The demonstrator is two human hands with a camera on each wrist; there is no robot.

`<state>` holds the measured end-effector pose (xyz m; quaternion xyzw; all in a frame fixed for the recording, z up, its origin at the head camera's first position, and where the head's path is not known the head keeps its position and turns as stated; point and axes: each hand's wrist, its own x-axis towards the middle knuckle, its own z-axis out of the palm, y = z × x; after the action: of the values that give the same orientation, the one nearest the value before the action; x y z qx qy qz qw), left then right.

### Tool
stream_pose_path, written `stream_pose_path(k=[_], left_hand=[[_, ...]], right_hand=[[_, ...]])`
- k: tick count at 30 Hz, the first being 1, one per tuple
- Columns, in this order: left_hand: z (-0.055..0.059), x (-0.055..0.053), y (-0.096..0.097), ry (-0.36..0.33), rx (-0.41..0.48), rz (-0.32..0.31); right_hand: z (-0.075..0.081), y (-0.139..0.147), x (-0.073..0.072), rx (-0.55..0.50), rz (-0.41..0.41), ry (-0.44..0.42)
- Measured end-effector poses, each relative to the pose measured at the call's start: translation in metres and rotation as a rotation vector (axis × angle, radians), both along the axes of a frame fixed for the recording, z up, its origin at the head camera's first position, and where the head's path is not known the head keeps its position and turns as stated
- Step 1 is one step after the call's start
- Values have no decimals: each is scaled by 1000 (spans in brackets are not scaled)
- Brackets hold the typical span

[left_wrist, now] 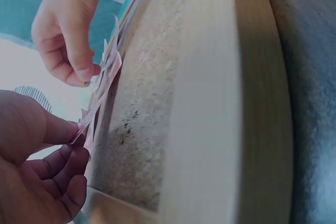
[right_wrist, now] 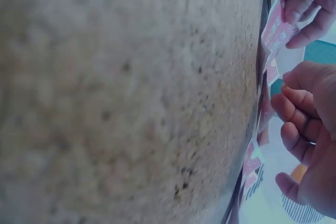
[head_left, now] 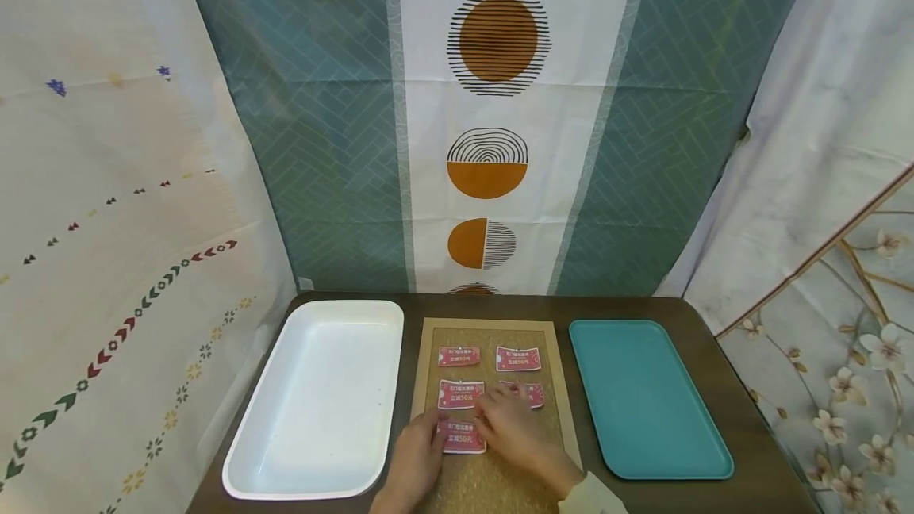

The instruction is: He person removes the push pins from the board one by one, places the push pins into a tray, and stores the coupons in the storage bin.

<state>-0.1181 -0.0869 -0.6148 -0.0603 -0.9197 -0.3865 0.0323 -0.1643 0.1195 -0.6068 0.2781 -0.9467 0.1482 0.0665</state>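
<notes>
Five pink coupons with white print lie on a framed cork board. With thumb and fingers my left hand pinches the lower-left coupon by its left side; in the left wrist view this coupon tilts off the cork. My right hand is at that coupon's upper right, thumb and index fingertips together on a tiny thing they mostly hide. In the right wrist view the right hand has its other fingers loosely curled. Above are the middle-left coupon and a middle-right coupon, partly covered by the right hand.
Two more coupons, one at upper left and one at upper right, are on the board. A white tray stands left of it, a teal tray right. Patterned curtains hang behind the dark table.
</notes>
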Motion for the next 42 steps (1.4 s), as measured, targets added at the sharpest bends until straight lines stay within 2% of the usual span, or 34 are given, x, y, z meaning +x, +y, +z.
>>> stream_pose_path(k=[5, 9, 18, 27, 35, 42], left_hand=[[4, -1, -2, -25, 64, -21], [5, -3, -4, -73, 114, -38], [6, -3, -7, -76, 103, -28], [17, -6, -4, -79, 119, 20], [21, -6, -4, -27, 101, 24], [29, -12, -7, 40, 94, 21]], right_hand=[[2, 6, 2, -4, -17, -2], [4, 11, 3, -27, -32, 6], [-1, 24, 1, -2, -54, 59], [-3, 37, 2, -53, -65, 101], [-1, 47, -1, -65, -83, 118], [4, 52, -3, -46, -122, 70]])
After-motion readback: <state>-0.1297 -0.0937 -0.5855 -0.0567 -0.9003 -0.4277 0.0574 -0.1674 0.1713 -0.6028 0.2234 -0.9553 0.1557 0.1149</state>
